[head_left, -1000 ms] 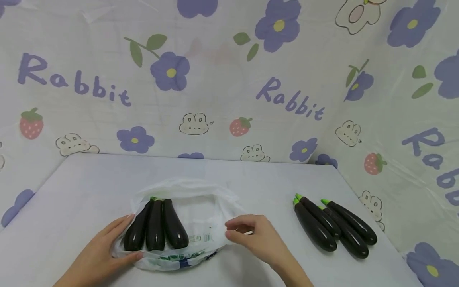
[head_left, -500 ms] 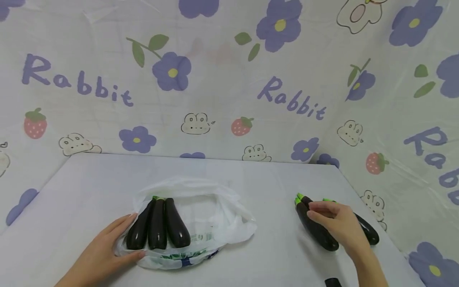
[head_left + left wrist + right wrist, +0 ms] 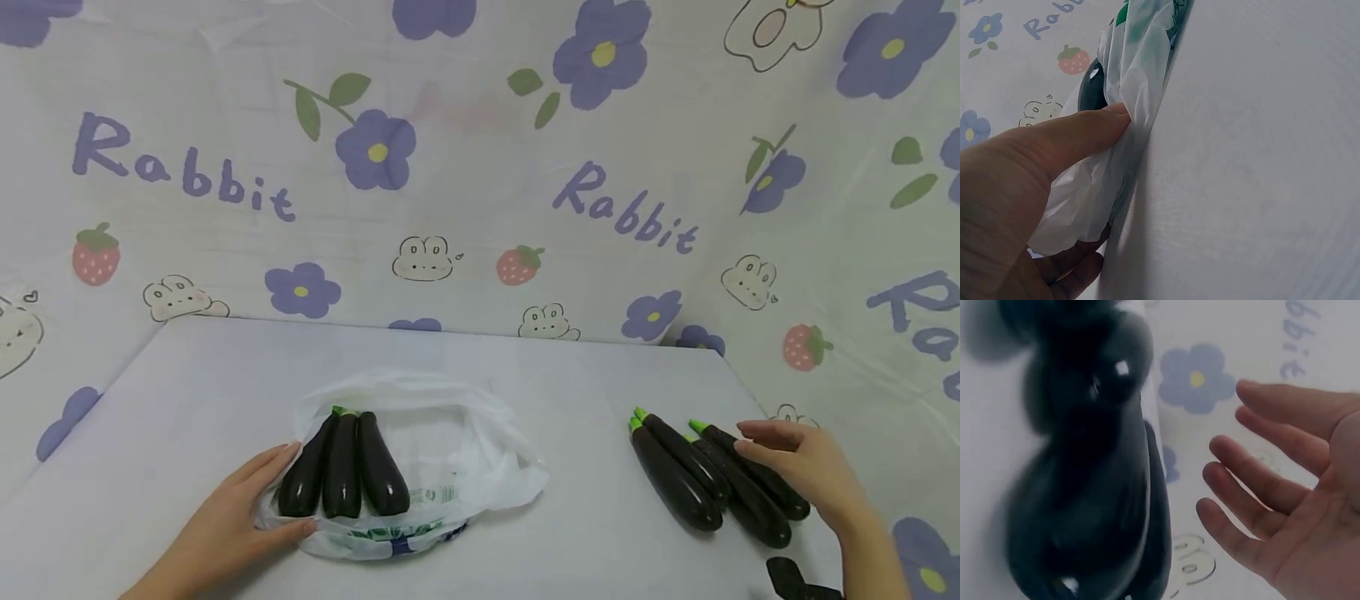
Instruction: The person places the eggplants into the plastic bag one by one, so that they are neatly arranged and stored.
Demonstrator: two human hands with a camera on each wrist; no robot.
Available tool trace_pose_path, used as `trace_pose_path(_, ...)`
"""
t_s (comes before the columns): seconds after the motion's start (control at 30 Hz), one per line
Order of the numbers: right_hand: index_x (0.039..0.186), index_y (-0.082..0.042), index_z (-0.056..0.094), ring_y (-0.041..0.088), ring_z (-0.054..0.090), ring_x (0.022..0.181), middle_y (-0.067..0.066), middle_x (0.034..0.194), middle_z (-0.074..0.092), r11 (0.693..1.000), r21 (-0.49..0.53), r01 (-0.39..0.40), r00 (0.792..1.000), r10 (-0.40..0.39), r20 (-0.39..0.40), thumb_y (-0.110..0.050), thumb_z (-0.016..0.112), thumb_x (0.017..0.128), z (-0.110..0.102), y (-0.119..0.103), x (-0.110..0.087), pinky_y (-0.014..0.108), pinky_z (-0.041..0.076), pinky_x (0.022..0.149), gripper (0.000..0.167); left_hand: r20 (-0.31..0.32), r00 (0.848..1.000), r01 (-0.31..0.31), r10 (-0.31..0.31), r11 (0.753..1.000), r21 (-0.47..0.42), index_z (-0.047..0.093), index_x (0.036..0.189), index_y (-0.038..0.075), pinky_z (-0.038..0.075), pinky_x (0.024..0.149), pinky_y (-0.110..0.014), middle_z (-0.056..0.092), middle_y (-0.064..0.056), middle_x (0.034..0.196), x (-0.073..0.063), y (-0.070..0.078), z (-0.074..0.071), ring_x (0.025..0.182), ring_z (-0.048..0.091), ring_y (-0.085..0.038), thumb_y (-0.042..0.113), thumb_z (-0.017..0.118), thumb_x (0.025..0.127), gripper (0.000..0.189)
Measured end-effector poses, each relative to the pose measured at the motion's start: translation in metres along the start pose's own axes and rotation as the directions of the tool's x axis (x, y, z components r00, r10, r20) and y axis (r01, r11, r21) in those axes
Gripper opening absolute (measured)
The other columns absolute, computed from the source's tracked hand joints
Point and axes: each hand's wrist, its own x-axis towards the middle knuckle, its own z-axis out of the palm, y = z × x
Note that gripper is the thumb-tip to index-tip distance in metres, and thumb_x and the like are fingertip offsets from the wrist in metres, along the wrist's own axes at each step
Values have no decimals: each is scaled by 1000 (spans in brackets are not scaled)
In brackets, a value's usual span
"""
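Note:
A white plastic bag (image 3: 502, 467) lies with its mouth spread wide, and three dark eggplants (image 3: 342, 467) rest side by side in its left part. My left hand (image 3: 232, 521) holds the bag's left side. In the left wrist view the thumb (image 3: 1094, 134) presses on the crumpled plastic, with other fingers under it. My right hand (image 3: 810, 471) hovers at the right side of several loose eggplants (image 3: 675, 479) with green stem ends. Its fingers (image 3: 1260, 478) are loosely bent and hold nothing; in the right wrist view a gap separates them from the blurred eggplants (image 3: 1085, 506).
The white tabletop (image 3: 577, 417) runs back to a wall sheet (image 3: 465, 183) printed with flowers, rabbits and strawberries. Another printed sheet stands along the right side. A black wrist camera mount (image 3: 798, 579) shows below my right hand.
My right hand has let go of the bag's right edge and moved right, over the loose eggplants, to their far right side. The left hand stays on the bag. The head view has shifted slightly.

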Motion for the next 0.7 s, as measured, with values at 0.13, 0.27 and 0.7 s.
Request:
trace_pose_path(0.13,130,4,61,23,61,105,24,124,61,999,-16,41,998,-40,58,-36,69,93,-10,12,9,39,54,79,54,-18,1000,-12,12,1000,6,44,148,10,40,96,-64,47,-15,143,-1,-1,0,127,46,-41,59,78,75,94)
trace_pose_path(0.27,130,6,60,36,60,108,25,124,61,999,-12,37,992,-35,121,-33,69,94,-13,24,15,53,51,84,53,-14,1000,-10,10,1000,3,44,149,11,40,97,-62,47,-12,143,-1,-1,1,128,46,-38,60,78,75,95)
trace_pose_path(0.7,134,7,56,49,48,121,26,131,56,995,61,-84,982,72,176,-37,68,93,-6,45,19,62,44,88,61,-4,1000,3,-3,1000,7,44,149,12,40,97,-62,47,-14,144,1,-2,-1,128,46,-40,62,77,74,96)
